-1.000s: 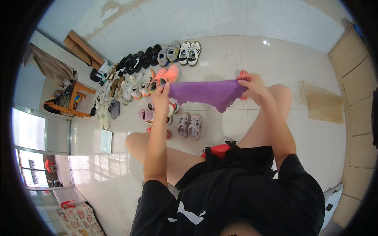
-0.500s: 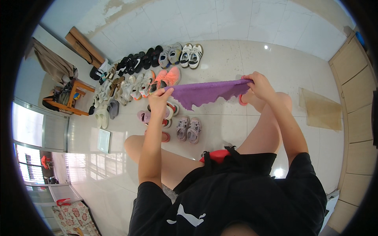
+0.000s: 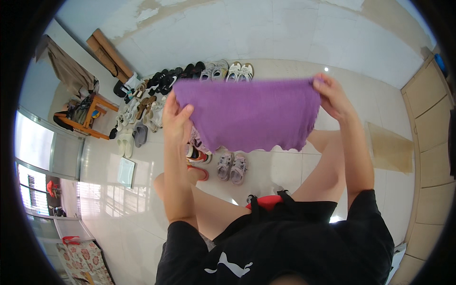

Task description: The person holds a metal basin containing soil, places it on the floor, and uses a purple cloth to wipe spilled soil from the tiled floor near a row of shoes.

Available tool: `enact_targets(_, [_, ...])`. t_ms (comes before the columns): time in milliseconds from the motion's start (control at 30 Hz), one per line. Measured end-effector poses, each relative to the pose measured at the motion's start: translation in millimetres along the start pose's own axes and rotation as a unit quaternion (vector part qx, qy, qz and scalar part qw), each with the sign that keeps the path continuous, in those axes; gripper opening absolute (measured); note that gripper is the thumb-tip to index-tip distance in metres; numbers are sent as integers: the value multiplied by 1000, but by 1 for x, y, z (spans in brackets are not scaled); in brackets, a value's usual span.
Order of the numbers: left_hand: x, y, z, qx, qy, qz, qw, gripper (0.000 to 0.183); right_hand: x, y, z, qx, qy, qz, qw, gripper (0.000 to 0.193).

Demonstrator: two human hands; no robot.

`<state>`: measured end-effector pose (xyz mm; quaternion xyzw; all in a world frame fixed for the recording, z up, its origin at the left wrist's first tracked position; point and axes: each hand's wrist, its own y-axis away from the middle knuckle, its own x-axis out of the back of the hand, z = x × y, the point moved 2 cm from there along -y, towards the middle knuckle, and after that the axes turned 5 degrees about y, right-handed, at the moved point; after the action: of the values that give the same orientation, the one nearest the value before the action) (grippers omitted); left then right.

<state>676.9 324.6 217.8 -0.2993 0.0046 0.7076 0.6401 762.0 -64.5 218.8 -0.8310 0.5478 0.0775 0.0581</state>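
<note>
A purple cloth (image 3: 251, 114) with a wavy lower edge is stretched in the air between my hands, its broad face turned toward me. My left hand (image 3: 176, 121) grips its upper left corner, the thumb in front. The upper right corner is pinched in my right hand (image 3: 330, 92). Behind and below the cloth, a pair of pale pink sandals (image 3: 232, 167) stands on the floor between my legs. The cloth hides part of the shoe rows behind it.
Several pairs of shoes (image 3: 156, 88) stand in rows along the far wall at left. Light green slippers (image 3: 126, 142) and a pale flat panel (image 3: 126, 172) lie nearer. A wooden chair (image 3: 90, 121) is far left, a tan sheet (image 3: 389, 147) lies right, beside wooden cabinets (image 3: 430, 156).
Both hands have risen, and the cloth has come up with them. It was a narrow strip seen nearly edge-on; now its wide face shows and covers more of the shoes.
</note>
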Motion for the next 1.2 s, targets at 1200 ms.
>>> enact_targets(1200, [233, -32, -345, 273, -788, -197, 515, 23, -106, -57, 458, -350, 394, 35, 849, 28])
